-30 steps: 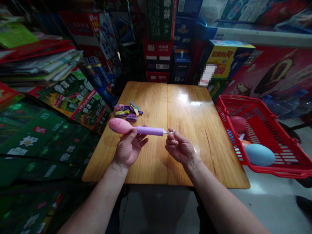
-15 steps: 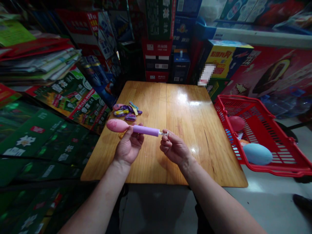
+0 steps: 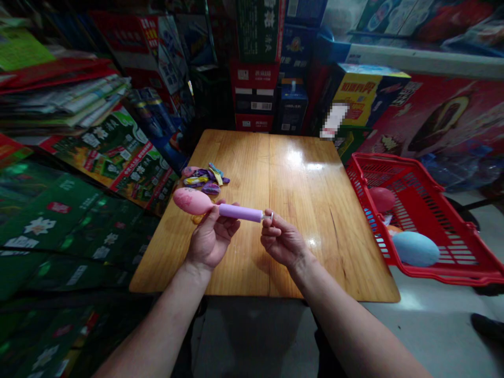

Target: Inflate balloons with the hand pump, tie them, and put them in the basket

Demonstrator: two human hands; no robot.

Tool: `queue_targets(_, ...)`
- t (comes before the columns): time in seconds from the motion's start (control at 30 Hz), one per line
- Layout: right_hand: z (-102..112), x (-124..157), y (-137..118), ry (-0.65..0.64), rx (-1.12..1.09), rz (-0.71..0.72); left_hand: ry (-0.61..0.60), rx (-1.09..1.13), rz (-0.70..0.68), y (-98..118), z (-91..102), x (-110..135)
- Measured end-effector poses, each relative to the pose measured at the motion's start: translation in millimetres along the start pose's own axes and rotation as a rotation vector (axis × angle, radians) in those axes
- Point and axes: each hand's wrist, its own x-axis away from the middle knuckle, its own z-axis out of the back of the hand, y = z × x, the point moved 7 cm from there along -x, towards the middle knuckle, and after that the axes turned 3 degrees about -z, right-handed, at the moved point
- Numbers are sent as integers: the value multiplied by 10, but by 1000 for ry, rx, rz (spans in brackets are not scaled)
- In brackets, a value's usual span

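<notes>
So, head view, mid-frame: fingers of the left hand (image 3: 208, 239) grip the purple pump (image 3: 240, 212) by its pink balloon (image 3: 192, 201). The right hand (image 3: 281, 241) pinches the plunger end (image 3: 268, 215), all just above the wooden surface (image 3: 299, 173). A few loose balloons (image 3: 205, 177) lie behind, and the red basket (image 3: 433, 210) is at right.

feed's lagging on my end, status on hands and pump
Left hand gripping purple pump by the nozzle, pink balloon part-inflated on it. Right hand pinching plunger handle. Loose balloons lie beyond, apart from hands.
</notes>
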Motion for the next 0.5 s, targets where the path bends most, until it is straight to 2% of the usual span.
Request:
queue_targets(0.13, -50, 33, -112, -10, -24, -12, 28, -7, -18, 154, 55, -99)
queue_targets(0.23, -99, 90, -266, -30, -28, 29, 38, 2, -97, 366, 117, -151)
queue_targets(0.3, -110, 108, -306, -44, -27, 58, 16, -12, -137, 430, 118, -139)
queue_targets(0.4, -75, 77, -190, -32, 4, 39, -25, -55, -83, 293, 64, -76)
queue_targets(0.5, -23, 19, -18, 2, 37, 3, 6, -49, -13, 79, 41, -29)
